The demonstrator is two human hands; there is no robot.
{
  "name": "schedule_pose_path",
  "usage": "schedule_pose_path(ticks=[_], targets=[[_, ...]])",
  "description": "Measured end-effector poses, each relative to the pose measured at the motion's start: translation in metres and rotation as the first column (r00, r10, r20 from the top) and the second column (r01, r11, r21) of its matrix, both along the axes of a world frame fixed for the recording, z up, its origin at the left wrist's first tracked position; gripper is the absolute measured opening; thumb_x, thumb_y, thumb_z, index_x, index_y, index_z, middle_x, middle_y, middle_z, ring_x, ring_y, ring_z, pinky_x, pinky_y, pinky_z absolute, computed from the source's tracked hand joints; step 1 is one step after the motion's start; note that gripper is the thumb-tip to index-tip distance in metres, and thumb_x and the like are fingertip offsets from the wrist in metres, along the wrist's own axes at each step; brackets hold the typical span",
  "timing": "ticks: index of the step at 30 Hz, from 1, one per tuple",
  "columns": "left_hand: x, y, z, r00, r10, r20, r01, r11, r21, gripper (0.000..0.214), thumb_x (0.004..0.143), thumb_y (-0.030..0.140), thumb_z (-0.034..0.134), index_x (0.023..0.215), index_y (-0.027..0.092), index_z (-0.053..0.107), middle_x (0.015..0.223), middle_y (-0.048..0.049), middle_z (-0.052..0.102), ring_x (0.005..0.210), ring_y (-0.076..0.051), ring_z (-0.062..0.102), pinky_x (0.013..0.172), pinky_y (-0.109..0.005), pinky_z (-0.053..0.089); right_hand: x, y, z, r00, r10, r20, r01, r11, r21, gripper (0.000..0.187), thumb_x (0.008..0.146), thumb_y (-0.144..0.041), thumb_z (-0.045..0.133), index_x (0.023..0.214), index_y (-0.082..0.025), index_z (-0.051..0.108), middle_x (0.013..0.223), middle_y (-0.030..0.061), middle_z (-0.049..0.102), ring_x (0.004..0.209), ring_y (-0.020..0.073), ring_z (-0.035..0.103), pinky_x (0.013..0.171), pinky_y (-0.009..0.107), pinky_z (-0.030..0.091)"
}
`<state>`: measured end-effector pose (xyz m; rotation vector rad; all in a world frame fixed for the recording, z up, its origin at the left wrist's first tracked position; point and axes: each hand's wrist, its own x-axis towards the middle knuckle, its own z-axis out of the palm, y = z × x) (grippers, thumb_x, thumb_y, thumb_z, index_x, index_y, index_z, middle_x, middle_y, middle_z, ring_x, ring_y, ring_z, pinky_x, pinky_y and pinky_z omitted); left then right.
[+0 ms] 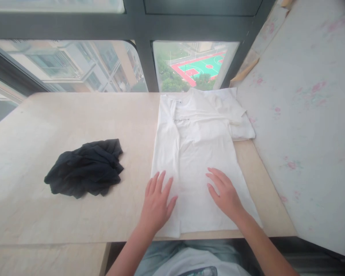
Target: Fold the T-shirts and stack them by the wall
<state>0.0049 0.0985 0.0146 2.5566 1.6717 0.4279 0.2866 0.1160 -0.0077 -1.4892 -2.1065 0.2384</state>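
A white T-shirt (195, 153) lies flat on the pale wooden table (74, 115), partly folded lengthwise, its collar toward the window and one sleeve sticking out at the right. My left hand (156, 201) rests flat on the shirt's lower left part, fingers stretched out and slightly apart. My right hand (224, 191) lies flat on the lower right part, fingers extended and pointing left and away. Neither hand holds anything.
A crumpled black garment (86, 168) sits on the table left of the shirt. A large window (132, 65) runs along the far edge. A pale wall with faded pink marks (304, 115) borders the table on the right. The near edge is by my lap.
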Motion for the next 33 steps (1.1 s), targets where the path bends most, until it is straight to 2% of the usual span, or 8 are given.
schedule_pose_path(ticks=[4, 10, 21, 24, 26, 29, 31, 33], targets=[[0.005, 0.019, -0.018, 0.991, 0.045, -0.129, -0.046, 0.999, -0.009, 0.066, 0.093, 0.048, 0.052, 0.152, 0.022, 0.038, 0.163, -0.0140, 0.025, 0.149, -0.040, 0.022, 0.116, -0.060, 0.025, -0.020, -0.004, -0.003, 0.972, 0.062, 0.227, -0.060, 0.998, -0.014, 0.052, 0.095, -0.036, 0.051, 0.144, -0.017, 0.048, 0.158, 0.0123, 0.034, 0.148, 0.0314, 0.028, 0.115, 0.054, 0.035], [0.002, 0.016, -0.029, 0.982, 0.047, -0.185, -0.048, 0.999, 0.000, 0.069, 0.094, 0.054, 0.048, 0.154, 0.023, 0.036, 0.164, -0.0115, 0.022, 0.150, -0.037, 0.020, 0.118, -0.058, 0.020, -0.028, -0.014, -0.015, 0.922, 0.065, 0.381, -0.042, 0.997, -0.067, 0.060, 0.095, -0.041, 0.049, 0.151, -0.020, 0.041, 0.163, 0.0119, 0.022, 0.149, 0.0338, 0.023, 0.118, 0.056, 0.026], [-0.001, 0.014, -0.028, 0.980, 0.045, -0.194, -0.040, 0.999, 0.030, 0.069, 0.093, 0.053, 0.048, 0.154, 0.023, 0.036, 0.163, -0.0118, 0.024, 0.149, -0.037, 0.022, 0.118, -0.057, 0.018, -0.029, -0.015, -0.015, 0.942, 0.065, 0.329, -0.052, 0.997, -0.049, 0.061, 0.095, -0.040, 0.050, 0.152, -0.021, 0.040, 0.162, 0.0103, 0.025, 0.149, 0.0323, 0.025, 0.118, 0.056, 0.027], [-0.001, 0.014, -0.029, 0.981, 0.037, -0.188, -0.028, 0.998, 0.053, 0.068, 0.093, 0.052, 0.050, 0.152, 0.022, 0.039, 0.162, -0.0129, 0.027, 0.149, -0.037, 0.024, 0.117, -0.057, 0.019, -0.029, -0.016, -0.015, 0.964, 0.074, 0.256, -0.058, 0.996, -0.069, 0.056, 0.095, -0.039, 0.051, 0.147, -0.021, 0.046, 0.160, 0.0097, 0.031, 0.148, 0.0316, 0.028, 0.118, 0.056, 0.029], [-0.001, 0.013, -0.029, 0.981, 0.033, -0.189, -0.021, 0.998, 0.064, 0.066, 0.092, 0.051, 0.051, 0.150, 0.021, 0.042, 0.161, -0.0141, 0.030, 0.147, -0.038, 0.027, 0.116, -0.059, 0.021, -0.021, -0.010, -0.015, 0.989, 0.059, 0.135, -0.046, 0.994, -0.097, 0.050, 0.095, -0.038, 0.050, 0.142, -0.021, 0.051, 0.154, 0.0092, 0.041, 0.144, 0.0281, 0.036, 0.117, 0.051, 0.034], [0.002, 0.014, -0.026, 0.983, 0.038, -0.180, -0.024, 0.997, 0.079, 0.057, 0.092, 0.044, 0.053, 0.143, 0.018, 0.051, 0.157, -0.0163, 0.038, 0.144, -0.039, 0.032, 0.114, -0.061, 0.023, 0.012, 0.021, -0.006, 0.978, -0.145, -0.148, 0.117, 0.976, -0.184, 0.041, 0.096, -0.038, 0.047, 0.131, -0.020, 0.058, 0.137, 0.0095, 0.059, 0.125, 0.0210, 0.056, 0.106, 0.040, 0.047], [0.011, 0.015, -0.020, 0.989, 0.023, -0.149, -0.007, 0.994, 0.107, 0.048, 0.092, 0.037, 0.053, 0.136, 0.016, 0.056, 0.153, -0.0168, 0.043, 0.142, -0.037, 0.035, 0.114, -0.060, 0.024, 0.047, 0.059, 0.005, 0.880, -0.377, -0.291, 0.293, 0.910, -0.293, 0.041, 0.094, -0.043, 0.048, 0.124, -0.019, 0.062, 0.123, 0.0096, 0.067, 0.107, 0.0191, 0.065, 0.095, 0.035, 0.052], [0.028, 0.015, -0.011, 0.995, -0.030, -0.093, 0.042, 0.991, 0.126, 0.042, 0.091, 0.029, 0.052, 0.131, 0.018, 0.058, 0.148, -0.0151, 0.048, 0.140, -0.034, 0.038, 0.115, -0.056, 0.027, 0.085, 0.104, 0.019, 0.777, -0.548, -0.311, 0.428, 0.821, -0.377, 0.040, 0.090, -0.045, 0.051, 0.115, -0.017, 0.066, 0.109, 0.0090, 0.072, 0.098, 0.0198, 0.067, 0.092, 0.035, 0.052]])
